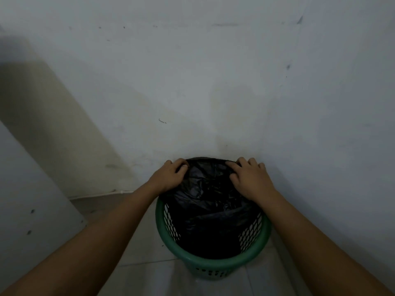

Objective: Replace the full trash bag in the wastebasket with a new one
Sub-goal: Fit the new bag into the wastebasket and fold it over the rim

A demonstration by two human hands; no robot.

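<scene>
A crumpled black plastic trash bag (205,197) is seated inside the green perforated plastic wastebasket (213,259) on the floor; its far edge is gripped by the curled fingers of the left hand (171,176) and right hand (250,180).

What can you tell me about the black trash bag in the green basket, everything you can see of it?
The trash bag is thin, glossy black plastic, heavily crinkled. It sits inside the green mesh wastebasket, and its far edge is stretched over the far rim by the wall. The near rim is bare green plastic, so the bag is not folded over it there. The left hand grips the bag's edge with curled fingers at the far left; the right hand rests on it at the far right. Its contents cannot be seen.
</scene>
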